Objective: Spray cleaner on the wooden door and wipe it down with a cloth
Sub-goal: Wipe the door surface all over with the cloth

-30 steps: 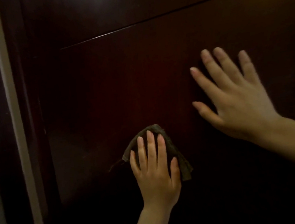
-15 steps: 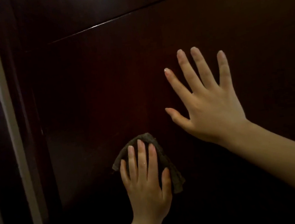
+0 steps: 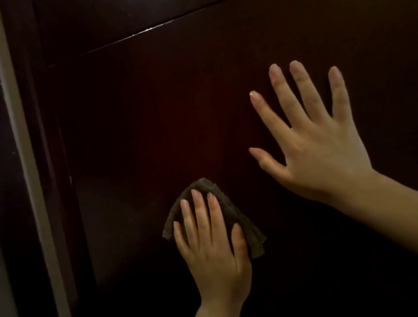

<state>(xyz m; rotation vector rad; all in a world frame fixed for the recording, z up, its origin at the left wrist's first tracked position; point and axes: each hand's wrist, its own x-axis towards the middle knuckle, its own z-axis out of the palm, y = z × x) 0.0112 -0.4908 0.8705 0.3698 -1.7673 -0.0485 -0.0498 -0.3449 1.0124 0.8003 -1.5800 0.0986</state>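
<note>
Dim shot: the lower door fades to black, and both forearms are cut off at the frame edge. Cloth sits mostly hidden under left hand, whose straight, close-set fingers press it flat on the panel. Right hand lies flat on the door, fingers spread, up-right of the cloth.

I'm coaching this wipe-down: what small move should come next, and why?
Probably slide the left hand and cloth upward over the wooden door. The cloth is pressed flat low on the panel, with unwiped-looking wood above it, while the right hand braces flat alongside.
</note>
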